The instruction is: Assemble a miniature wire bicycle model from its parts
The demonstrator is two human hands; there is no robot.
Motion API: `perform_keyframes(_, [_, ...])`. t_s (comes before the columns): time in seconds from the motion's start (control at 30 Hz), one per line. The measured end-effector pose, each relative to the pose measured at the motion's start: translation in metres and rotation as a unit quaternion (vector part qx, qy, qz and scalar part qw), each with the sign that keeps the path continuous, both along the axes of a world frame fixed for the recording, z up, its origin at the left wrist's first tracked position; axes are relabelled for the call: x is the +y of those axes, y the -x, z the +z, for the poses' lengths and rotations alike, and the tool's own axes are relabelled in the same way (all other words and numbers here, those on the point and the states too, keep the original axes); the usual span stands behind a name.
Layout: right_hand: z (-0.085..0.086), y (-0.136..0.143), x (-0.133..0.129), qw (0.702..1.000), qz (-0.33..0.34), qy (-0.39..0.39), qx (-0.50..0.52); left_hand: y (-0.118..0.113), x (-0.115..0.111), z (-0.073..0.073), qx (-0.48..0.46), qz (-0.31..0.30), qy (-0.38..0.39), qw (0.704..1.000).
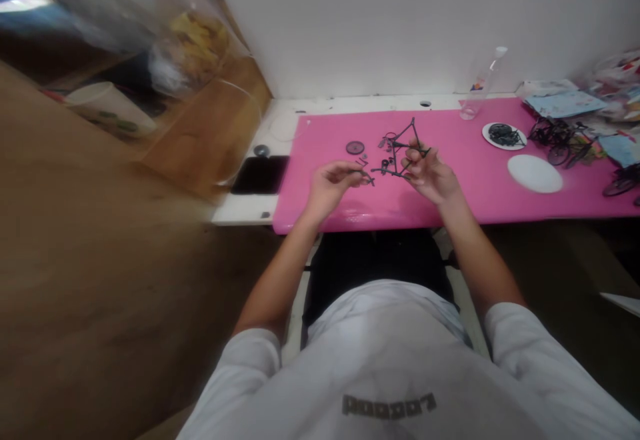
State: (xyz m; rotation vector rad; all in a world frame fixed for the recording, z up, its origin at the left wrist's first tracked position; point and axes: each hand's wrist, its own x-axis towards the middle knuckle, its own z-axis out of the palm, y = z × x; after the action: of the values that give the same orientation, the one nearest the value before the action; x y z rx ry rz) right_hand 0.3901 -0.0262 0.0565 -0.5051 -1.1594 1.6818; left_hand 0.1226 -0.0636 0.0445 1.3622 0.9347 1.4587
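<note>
A thin dark miniature bicycle frame [395, 150] is held up by my right hand [429, 172], whose fingers pinch its right side. My left hand [337, 185] is closed on a small dark part [371, 179], just left of the frame's lower end. Between and beyond my hands, a small dark wheel [355, 148] lies on the pink mat [320, 140]. Several tiny dark pieces lie near the wheel, partly behind the frame. The exact shape of the part in my left hand is hard to make out.
On the right are a white plate of dark parts [506, 136], a white disc [535, 173] and several miniature bicycles [557, 143]. A clear bottle [481, 87] stands by the wall. A black phone-like slab [260, 175] lies at the left edge, with a paper cup [111, 108] beyond.
</note>
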Motion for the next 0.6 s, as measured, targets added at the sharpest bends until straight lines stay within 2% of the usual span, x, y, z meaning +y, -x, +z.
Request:
perform_keyframes(0.1, [-0.0017,0.0032,-0.0011,1.0,0.02,-0.001,0.007,0.0011,-0.0003,0.0003,0.014,-0.021,0.016,1.0])
perform_keyframes(0.27, [0.0016,0.0085,-0.0053,0.998,-0.043,0.011,-0.054,0.0033,-0.0001,-0.0008,0.032,-0.071,0.048,0.996])
perform_keyframes(0.6, [-0.0034,0.0074,-0.0036,1.0,-0.008,-0.003,-0.011,0.006,0.0012,-0.0024,0.046,-0.086,0.052,0.994])
